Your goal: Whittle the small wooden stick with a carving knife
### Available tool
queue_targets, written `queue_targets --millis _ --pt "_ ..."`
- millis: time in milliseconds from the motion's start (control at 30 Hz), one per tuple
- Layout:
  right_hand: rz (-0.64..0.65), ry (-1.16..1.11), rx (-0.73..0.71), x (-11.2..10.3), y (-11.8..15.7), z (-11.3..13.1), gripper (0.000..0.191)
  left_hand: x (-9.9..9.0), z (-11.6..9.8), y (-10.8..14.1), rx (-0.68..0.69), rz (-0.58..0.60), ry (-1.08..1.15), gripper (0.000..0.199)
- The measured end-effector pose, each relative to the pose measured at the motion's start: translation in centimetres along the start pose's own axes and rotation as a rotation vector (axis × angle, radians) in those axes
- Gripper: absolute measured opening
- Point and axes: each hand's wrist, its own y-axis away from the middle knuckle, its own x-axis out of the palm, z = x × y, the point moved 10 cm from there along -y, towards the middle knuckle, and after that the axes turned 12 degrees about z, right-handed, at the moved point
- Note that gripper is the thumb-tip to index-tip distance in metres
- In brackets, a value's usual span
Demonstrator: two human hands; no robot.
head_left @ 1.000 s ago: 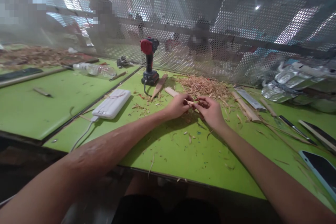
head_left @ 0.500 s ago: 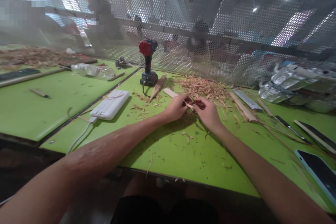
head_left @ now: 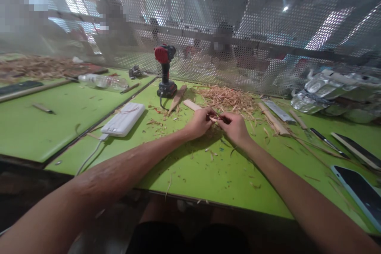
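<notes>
Your left hand [head_left: 199,123] pinches the slim wooden strip [head_left: 213,119] over the desk [head_left: 190,180]; your right hand [head_left: 236,127] has curled its fingers closer at the strip's end, hiding any grip, suggesting finer work there.

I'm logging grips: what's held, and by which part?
A wood piece, by the left hand near its visible end; whether the right hand grips it can't be told.

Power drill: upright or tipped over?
Upright. The power drill stands on its battery base on the green table, handle vertical, red housing at the top.
</notes>
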Motion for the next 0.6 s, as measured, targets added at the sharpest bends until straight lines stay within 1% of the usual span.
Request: queue_targets --millis 67,200,300,367,433,533,600 --pt "-0.005 0.014 -0.001 0.0 0.1 0.0 0.021 0.1 0.1 0.1 -0.013 0.004 0.018 0.010" --pt "-0.012 0.053 0.014 0.4 0.3 -0.1 0.025 0.3 0.4 0.2 -0.044 0.019 0.059 0.010" --pt "-0.010 0.062 0.031 0.6 0.3 -0.3 0.022 0.4 0.9 0.3 -0.070 0.006 0.072 0.009" --pt "0.010 0.057 0.041 0.8 0.1 -0.4 0.018 0.3 1.2 0.3 -0.075 -0.008 0.065 0.008" --pt "0.047 0.062 0.041 0.9 -0.2 -0.4 0.016 0.4 1.4 0.1 -0.074 0.002 0.067 0.006" --pt "0.113 0.122 0.036 1.1 -0.5 -0.3 0.017 0.5 1.6 -0.2 -0.050 0.017 0.055 0.008" --pt "0.139 0.163 0.034 1.1 -0.6 -0.2 0.020 0.2 1.4 -0.3 -0.015 0.000 -0.004 0.011"
